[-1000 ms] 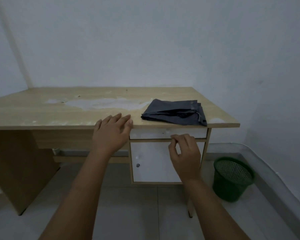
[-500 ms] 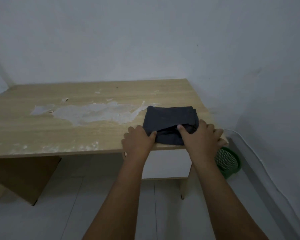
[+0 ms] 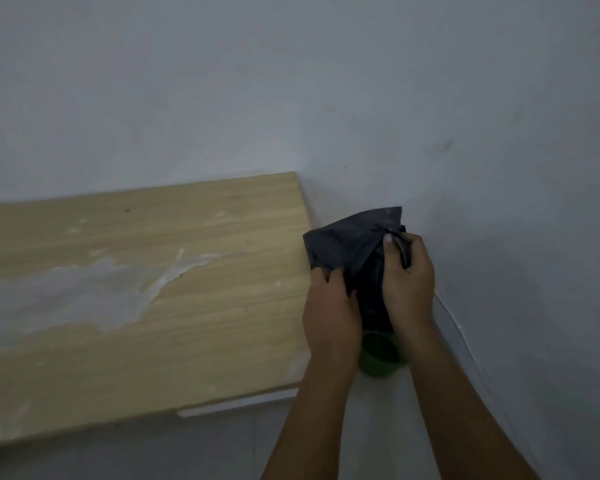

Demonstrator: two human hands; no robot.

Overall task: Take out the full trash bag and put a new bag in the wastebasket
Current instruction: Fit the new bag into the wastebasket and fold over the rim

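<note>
A folded dark grey trash bag [image 3: 347, 242] is held in the air just past the right end of the wooden desk [image 3: 153, 306]. My left hand [image 3: 329, 306] pinches its lower left edge. My right hand [image 3: 407, 278] grips its right side, thumb pressed on the plastic near the top. Below and between my wrists, a small part of the green wastebasket [image 3: 378, 358] shows on the floor; my arms and the bag hide most of it.
The desk top has a large worn whitish patch [image 3: 66, 296]. A pale wall rises close behind and to the right, with a thin white cable [image 3: 465, 337] running along its base. Light floor tiles lie below the desk edge.
Both hands have lifted the folded bag off the desk and carried it to the right, over the wastebasket. The view has turned right and closer.
</note>
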